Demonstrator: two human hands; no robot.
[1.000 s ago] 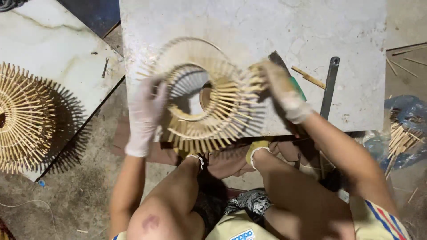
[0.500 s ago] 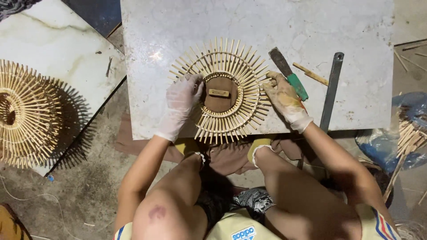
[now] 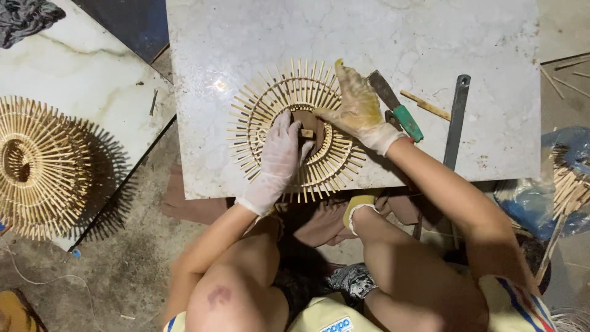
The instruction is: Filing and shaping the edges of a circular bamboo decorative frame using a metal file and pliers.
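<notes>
While the round sunburst frame of bamboo sticks [image 3: 295, 132] is lying flat near the front edge of the marble slab counter [image 3: 430, 37], we are pressing both gloved hands onto it. Our left hand [image 3: 279, 154], in a pale glove, is resting palm down on the frame's lower left part, its grip loose and flat, with the fingertips reaching a small wooden block [image 3: 307, 133] at the dark centre of the ring; whether they are pinching the block we cannot tell. Our right hand [image 3: 356, 107], in a yellow-stained glove, is lying over the frame's upper right part, fingers spread rather wide and pointing away from us, the thumb touching the inner ring; it is holding nothing closed in its grip.

Just to the right of the right hand, a knife with a green handle [image 3: 396, 107] is lying on the counter, partly under the wrist. A little further right a short bamboo stick [image 3: 427, 106] is lying, and beyond it a long dark metal bar [image 3: 456, 120] is reaching over the counter's near edge. Far to the left of the left hand, a second, finished sunburst frame [image 3: 37, 166] is sitting on another pale slab [image 3: 92, 74] on the floor. Far right, a bundle of sticks [image 3: 568, 184] is resting on blue plastic.
</notes>
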